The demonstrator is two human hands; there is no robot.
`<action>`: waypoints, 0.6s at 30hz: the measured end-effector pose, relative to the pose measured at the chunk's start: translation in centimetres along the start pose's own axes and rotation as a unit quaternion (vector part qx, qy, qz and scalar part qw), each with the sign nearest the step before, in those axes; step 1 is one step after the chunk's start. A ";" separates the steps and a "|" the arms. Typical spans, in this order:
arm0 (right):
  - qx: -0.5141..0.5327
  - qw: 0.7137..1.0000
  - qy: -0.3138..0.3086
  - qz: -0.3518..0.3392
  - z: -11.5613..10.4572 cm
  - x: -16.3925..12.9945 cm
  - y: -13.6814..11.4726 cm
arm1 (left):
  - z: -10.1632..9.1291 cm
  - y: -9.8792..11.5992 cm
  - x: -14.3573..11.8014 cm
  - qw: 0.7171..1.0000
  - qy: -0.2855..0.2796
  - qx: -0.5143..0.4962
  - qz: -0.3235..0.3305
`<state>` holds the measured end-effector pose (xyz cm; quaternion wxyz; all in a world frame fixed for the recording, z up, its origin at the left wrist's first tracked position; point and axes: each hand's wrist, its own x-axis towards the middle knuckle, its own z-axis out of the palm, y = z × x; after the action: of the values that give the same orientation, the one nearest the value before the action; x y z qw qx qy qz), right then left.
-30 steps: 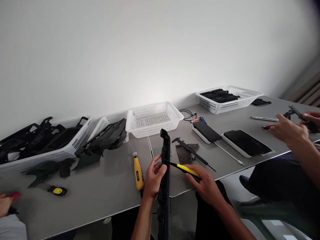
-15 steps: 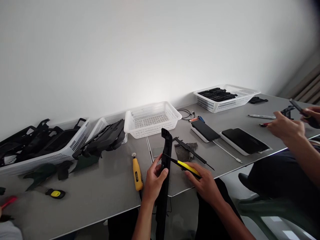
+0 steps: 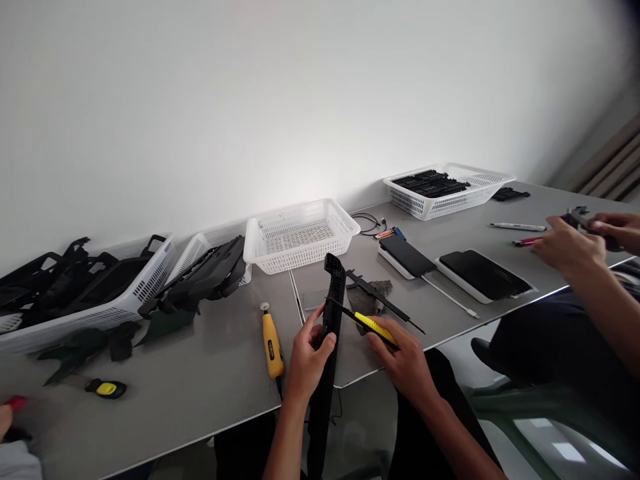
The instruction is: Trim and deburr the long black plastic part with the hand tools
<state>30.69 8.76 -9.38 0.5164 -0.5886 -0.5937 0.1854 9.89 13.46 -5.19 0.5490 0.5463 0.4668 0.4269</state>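
Left hand [image 3: 309, 357] wraps the long black plastic part [image 3: 330, 313] around its middle, thumb pressed on the near face, fingers curled behind, wrist bent up from the table edge. That part stands almost upright, tilted a touch to the right, its hooked top end above the grey table [image 3: 200, 373] and its lower end dropping out of sight below the edge. Right hand [image 3: 403, 360] is closed around the yellow utility knife [image 3: 373, 325], forearm coming in low from the right, and the knife's dark tip meets the part's right edge just above the left thumb.

Risk, as I read it: the blade sits very close to that thumb, so a slip along the hard plastic could run straight into it. Held in one hand only, the part could also twist under pressure and the cut wander.

Outward now: a black caliper [image 3: 385, 303] lies just behind the knife across a dark scrap, a yellow rotary tool [image 3: 273, 343] rests just left of the left hand, and a white basket [image 3: 300, 233] sits further back. Far right, another person's hands [image 3: 570, 247] work on a small dark piece.
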 end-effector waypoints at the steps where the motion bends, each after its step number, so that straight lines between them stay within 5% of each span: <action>1: -0.002 1.000 -0.006 -0.001 0.1 0.0 0.0 | 0.0 0.0 0.0 1.000 0.003 -0.004 -0.005; 7: -0.015 1.000 0.009 0.010 0.4 0.0 0.1 | 0.0 0.1 0.0 0.998 0.028 -0.043 -0.024; 13: -0.027 0.998 -0.055 -0.026 0.1 0.1 0.4 | -0.1 -0.9 0.4 0.995 0.062 -0.075 -0.005; 18: -0.022 1.000 0.002 -0.004 0.4 0.1 0.3 | 0.0 -0.6 0.1 0.996 0.060 -0.054 -0.024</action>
<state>30.59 9.10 -9.76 0.5051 -0.5983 -0.5987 0.1689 9.89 13.56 -5.77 0.5587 0.4776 0.4881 0.4706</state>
